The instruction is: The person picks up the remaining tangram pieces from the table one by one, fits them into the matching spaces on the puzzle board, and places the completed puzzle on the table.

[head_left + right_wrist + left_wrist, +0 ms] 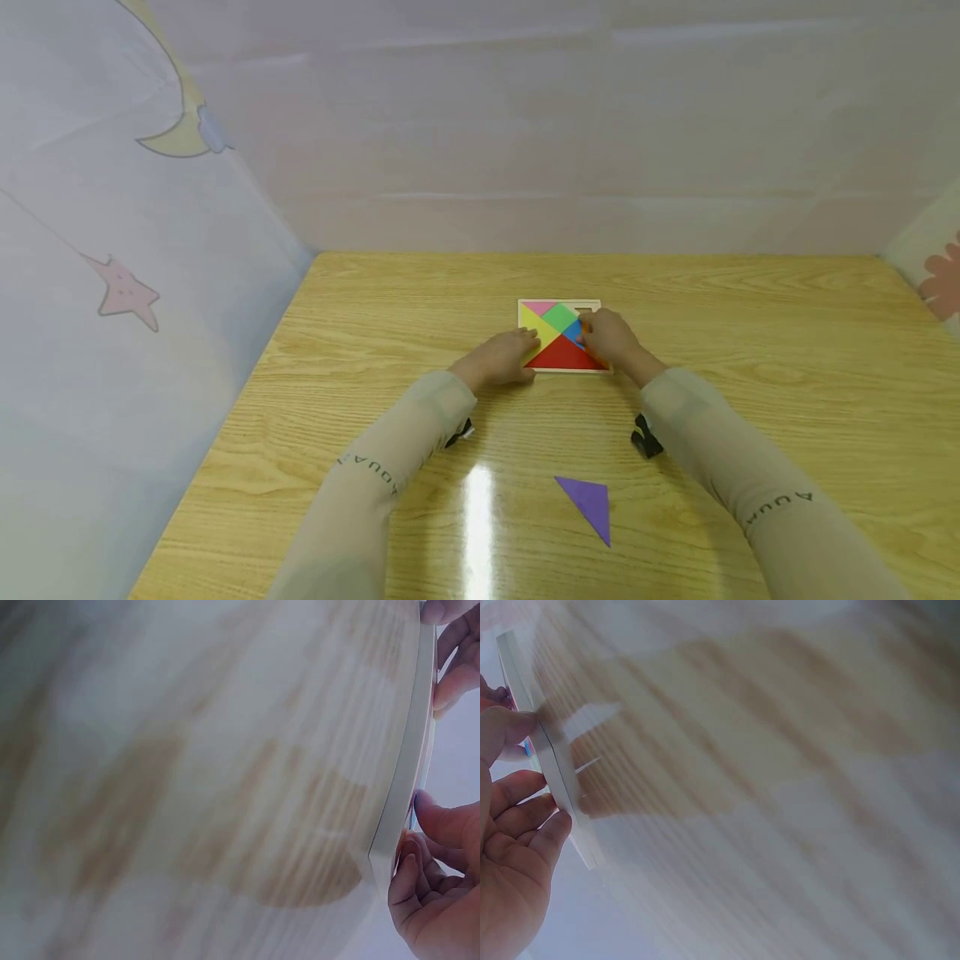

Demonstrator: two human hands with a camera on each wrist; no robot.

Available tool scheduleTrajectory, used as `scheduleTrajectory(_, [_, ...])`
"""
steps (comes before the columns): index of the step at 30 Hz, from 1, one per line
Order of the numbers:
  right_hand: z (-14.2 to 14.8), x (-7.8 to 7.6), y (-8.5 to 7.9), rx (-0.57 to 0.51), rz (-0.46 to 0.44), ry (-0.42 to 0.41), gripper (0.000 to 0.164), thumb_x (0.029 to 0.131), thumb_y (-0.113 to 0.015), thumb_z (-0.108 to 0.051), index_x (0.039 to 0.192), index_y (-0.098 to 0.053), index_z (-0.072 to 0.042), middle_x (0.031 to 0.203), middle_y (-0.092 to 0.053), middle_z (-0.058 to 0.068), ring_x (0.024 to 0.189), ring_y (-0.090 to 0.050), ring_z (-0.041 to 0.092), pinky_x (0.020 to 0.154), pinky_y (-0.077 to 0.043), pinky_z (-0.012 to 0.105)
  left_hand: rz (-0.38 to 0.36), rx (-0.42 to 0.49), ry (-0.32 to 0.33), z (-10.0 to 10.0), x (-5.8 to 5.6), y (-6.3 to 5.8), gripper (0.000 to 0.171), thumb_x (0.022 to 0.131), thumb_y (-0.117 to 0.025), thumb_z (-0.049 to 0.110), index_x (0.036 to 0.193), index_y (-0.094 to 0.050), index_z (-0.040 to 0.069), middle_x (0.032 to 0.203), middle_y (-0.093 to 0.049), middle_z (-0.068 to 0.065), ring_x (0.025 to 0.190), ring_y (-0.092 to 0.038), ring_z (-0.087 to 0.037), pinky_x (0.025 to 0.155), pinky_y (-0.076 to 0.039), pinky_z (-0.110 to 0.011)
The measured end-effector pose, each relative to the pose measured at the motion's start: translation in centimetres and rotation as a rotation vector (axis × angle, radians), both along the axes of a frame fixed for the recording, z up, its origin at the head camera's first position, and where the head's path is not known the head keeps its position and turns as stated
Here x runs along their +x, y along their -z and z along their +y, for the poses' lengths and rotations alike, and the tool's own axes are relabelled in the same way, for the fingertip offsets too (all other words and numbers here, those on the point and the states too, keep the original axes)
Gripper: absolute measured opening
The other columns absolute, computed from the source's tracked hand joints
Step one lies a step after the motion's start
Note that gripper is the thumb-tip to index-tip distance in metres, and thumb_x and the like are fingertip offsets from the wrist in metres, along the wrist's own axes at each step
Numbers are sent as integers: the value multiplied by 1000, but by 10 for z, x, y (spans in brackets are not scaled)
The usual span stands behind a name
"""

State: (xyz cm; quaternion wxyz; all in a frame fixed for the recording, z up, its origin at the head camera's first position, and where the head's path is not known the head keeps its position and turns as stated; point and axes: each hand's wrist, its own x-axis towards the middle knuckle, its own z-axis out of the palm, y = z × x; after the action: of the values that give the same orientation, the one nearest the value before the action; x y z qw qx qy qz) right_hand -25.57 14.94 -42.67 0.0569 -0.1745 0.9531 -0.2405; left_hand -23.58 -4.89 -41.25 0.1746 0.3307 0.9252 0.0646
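A white-rimmed tangram tray (567, 371) lies on the table, holding a red triangle (564, 355), a yellow triangle (538, 323), a pink piece (538, 307), a green piece (560, 317) and a blue piece (572, 332). My left hand (507, 357) grips the tray's left side, fingers over the yellow triangle and thumb at the near edge. At the right side, my right hand (609, 335) has curled fingers on an orange piece (593, 352), its thumb by the blue piece. That hand covers much of the orange piece. Both wrist views show the tray edge-on.
A purple triangle (592, 502) lies on the wooden table (360, 333), nearer to me than the tray. A pale cloth wall (480, 150) rises behind the table, and another, printed with a star (127, 292), stands along the left side.
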Motion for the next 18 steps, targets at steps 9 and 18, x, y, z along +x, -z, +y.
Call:
scheduleTrajectory(9, [-2, 3, 0, 57, 42, -37, 28, 81, -54, -2, 58, -39, -5, 50, -29, 1, 49, -30, 15, 45, -25, 21, -2, 5, -2, 1, 0, 1, 53, 85, -52, 27, 131, -37, 5, 138, -28, -7, 127, -20, -20, 103, -16, -27])
scheduleTrajectory(18, [-4, 14, -7, -13, -19, -17, 12, 80, -54, -1, 70, -51, 4, 60, -39, 8, 57, -33, 18, 50, -29, 26, -10, -2, -13, 0, 1, 0, 54, 85, -52, 27, 131, -36, 5, 138, -28, -6, 127, -19, -19, 103, -16, -26])
